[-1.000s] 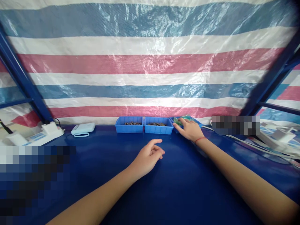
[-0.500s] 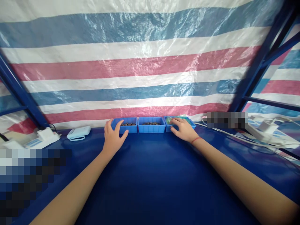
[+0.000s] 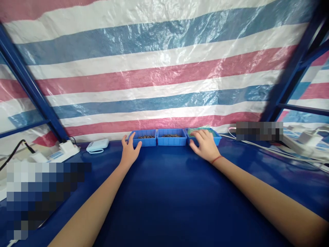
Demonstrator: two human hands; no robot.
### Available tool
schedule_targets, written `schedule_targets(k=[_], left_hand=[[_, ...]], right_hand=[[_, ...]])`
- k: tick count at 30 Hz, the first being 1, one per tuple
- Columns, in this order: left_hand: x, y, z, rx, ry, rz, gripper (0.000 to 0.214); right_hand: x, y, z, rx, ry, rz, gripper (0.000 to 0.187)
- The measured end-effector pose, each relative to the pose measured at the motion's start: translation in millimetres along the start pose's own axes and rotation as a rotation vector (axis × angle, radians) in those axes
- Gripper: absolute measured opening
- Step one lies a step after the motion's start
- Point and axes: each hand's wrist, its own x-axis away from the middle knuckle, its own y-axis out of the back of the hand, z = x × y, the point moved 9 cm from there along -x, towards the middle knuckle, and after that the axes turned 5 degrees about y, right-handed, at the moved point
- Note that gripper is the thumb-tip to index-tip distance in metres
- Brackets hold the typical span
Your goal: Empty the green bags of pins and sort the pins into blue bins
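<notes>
Three blue plastic bins stand in a row at the back of the dark blue table [image 3: 164, 192]. My left hand [image 3: 130, 151] is at the near left corner of the left bin [image 3: 149, 141], fingers spread and thumb apart. Small metal parts [image 3: 146, 137] lie in that bin. The middle bin [image 3: 172, 141] holds similar small metal pieces [image 3: 171, 135], too small to name. Over the front of the right bin [image 3: 217, 140] is my right hand [image 3: 204, 145], its fingers spread and thumb out. Green, clear plastic bags [image 3: 192, 131] show behind its fingers.
A light blue power bank-like case [image 3: 97, 146] lies at the left, near a white power strip [image 3: 60, 156]. White cables [image 3: 257, 146] and another power strip [image 3: 298, 142] are at the right. A striped tarp [image 3: 164, 75] hangs behind, between blue metal posts [image 3: 290, 79].
The view has shifted, so the bins and table items appear farther right. My right hand has drawn back slightly toward me relative to the right bin, showing more of the green bags.
</notes>
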Motion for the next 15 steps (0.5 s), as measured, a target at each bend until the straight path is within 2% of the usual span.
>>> schedule_targets(k=[2, 4, 6, 10, 15], left_hand=[[-2.2, 1.5, 5.5, 0.015, 0.032, -0.013, 0.06], [-3.8, 0.0, 8.0, 0.02, 0.036, 0.001, 0.057], [-4.1, -2.9, 8.5, 0.023, 0.036, 0.024, 0.05], [-0.6, -3.5, 5.8, 0.046, 0.063, 0.019, 0.038], [8.4, 20.5, 6.7, 0.082, 0.157, -0.171, 0.036]], right_hand=[[1.5, -5.9, 32.1, -0.144, 0.091, 0.087, 0.015], [7.1, -19.1, 64.3, -0.304, 0.189, 0.262, 0.012], [13.5, -28.9, 83.6, -0.387, 0.23, 0.391, 0.015], [14.8, -33.4, 82.6, -0.399, 0.181, 0.413, 0.018], [15.5, -33.2, 78.8, -0.416, 0.193, 0.412, 0.017]])
